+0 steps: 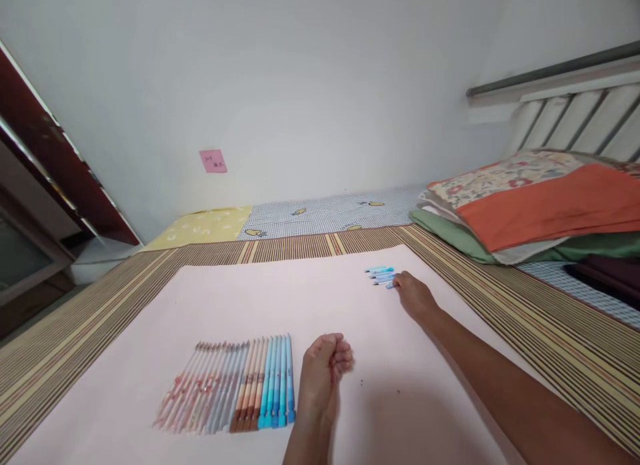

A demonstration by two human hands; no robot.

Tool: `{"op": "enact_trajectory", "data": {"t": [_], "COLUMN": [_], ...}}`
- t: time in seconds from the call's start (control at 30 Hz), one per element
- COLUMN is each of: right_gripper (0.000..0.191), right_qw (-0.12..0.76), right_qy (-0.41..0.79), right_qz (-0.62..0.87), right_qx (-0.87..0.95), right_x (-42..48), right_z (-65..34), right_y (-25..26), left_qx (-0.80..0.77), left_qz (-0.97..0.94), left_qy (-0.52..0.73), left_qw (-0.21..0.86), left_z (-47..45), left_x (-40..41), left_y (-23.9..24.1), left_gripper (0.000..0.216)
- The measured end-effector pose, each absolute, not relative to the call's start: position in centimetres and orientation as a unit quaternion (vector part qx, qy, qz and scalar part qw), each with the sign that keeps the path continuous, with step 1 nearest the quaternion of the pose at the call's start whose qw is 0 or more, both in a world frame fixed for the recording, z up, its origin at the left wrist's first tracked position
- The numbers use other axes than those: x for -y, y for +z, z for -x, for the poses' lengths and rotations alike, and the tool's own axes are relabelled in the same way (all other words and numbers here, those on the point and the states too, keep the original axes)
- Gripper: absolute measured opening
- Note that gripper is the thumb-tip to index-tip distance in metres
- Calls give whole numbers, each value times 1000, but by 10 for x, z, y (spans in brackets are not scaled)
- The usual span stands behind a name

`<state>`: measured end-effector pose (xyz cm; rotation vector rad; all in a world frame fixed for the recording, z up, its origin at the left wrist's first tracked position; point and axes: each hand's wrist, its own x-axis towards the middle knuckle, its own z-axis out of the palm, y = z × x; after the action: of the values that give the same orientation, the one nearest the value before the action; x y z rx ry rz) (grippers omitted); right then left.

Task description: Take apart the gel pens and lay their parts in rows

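Observation:
My right hand (414,295) reaches to the far right of a pale pink sheet (240,298). Its fingertips are closed on the end of a light blue pencil (391,286), partly hidden by them. Beside it lie several blue pencils (381,274), dark points to the left. My left hand (327,362) is curled closed above the sheet, with nothing visible in it. To its left a tight row of pencils lies points away from me: blue pencils (277,382) at the right end, then brown pencils (250,385), greyish pencils (225,392) and pinkish pencils (187,392).
The sheet lies on a striped mat (100,298). Folded orange and floral cloth (545,198) is stacked at the right, by a white railing (575,118). A pink note (213,160) is on the wall behind. Small dark specks (361,383) dot the sheet.

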<state>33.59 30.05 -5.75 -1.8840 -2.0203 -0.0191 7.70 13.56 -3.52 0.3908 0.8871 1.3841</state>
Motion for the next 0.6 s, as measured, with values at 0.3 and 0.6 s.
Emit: {"op": "enact_trajectory", "data": {"t": [0.3,0.6], "right_gripper": [12,17], "right_qw": [268,330], "right_qy": [66,378], "right_qz": [656,540], "right_qx": [702,676], "right_x": [-259,-100], "right_z": [-322,-272], "right_y": [-41,-52], "left_qx": [-402,-359], "left_qz": [-304,-573], "left_qy": [536,264], "left_qw": [678,688], "left_z": [-84,-101], "left_x": [-123,-83], "left_y": [-18,17], "left_gripper": [37,40]}}
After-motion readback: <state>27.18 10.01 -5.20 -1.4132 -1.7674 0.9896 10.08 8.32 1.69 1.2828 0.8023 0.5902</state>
